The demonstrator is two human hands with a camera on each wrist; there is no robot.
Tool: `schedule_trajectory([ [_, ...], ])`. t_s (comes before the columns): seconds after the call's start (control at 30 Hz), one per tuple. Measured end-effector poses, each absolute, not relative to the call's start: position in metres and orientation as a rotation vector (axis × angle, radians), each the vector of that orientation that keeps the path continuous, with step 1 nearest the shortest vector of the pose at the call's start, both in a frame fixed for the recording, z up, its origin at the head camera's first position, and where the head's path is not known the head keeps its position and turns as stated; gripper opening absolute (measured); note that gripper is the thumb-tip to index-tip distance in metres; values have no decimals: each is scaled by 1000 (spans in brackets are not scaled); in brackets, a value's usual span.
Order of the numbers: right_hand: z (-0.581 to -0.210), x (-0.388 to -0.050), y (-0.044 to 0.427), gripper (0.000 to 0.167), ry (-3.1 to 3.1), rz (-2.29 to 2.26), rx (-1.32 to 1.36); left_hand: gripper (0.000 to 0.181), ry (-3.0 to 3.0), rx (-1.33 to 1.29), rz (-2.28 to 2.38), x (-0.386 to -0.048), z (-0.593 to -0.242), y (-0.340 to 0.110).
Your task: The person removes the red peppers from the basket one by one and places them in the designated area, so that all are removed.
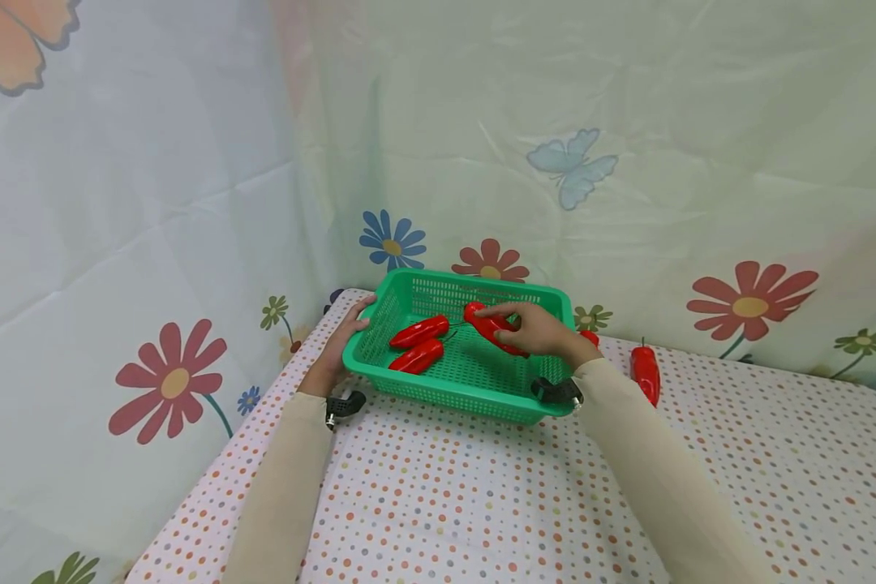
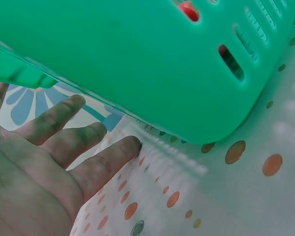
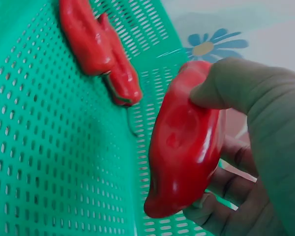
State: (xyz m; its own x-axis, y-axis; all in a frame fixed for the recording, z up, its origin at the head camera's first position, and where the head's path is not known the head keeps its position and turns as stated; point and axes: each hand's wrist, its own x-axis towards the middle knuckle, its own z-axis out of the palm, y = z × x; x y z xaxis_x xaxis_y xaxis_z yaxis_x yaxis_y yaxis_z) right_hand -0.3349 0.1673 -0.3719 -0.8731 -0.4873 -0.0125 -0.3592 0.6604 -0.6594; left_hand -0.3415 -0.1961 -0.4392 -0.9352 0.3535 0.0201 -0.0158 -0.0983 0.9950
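Observation:
A green plastic basket (image 1: 445, 392) with slotted walls stands on the table, two red peppers (image 1: 419, 332) lying side by side in its left part. Over the basket's inside, my right hand (image 1: 540, 328) grips another red pepper (image 3: 184, 142) between thumb and fingers. That pepper's rounded top points toward the other two in the head view. My left hand (image 1: 338, 345) is at the basket's left end, its fingers near the rim. From the left wrist, the visible fingers (image 2: 101, 164) look extended beside the outer wall; the thumb is hidden.
To the basket's right, a red pepper (image 1: 646, 373) lies on the dotted tablecloth (image 1: 423, 487). Another pepper (image 1: 590, 337) shows partly behind my right wrist. A flowered cloth (image 1: 628, 251) hangs close behind the basket and along the left side.

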Motion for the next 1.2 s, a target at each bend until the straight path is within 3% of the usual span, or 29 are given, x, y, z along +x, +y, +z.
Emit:
schedule_trajectory([
  [0.17,-369,-322,183,42,2707,-1175,-752,56,1892,416,2150,-343,-442,-196],
  [0.67,-363,-288,235,54,2762,-1550,-483,55,1895,423,2186,-351,-458,-197],
  [1.2,-378,-267,307,60,2983,-1430,-62,57,1858,431,2159,-341,-443,-199],
])
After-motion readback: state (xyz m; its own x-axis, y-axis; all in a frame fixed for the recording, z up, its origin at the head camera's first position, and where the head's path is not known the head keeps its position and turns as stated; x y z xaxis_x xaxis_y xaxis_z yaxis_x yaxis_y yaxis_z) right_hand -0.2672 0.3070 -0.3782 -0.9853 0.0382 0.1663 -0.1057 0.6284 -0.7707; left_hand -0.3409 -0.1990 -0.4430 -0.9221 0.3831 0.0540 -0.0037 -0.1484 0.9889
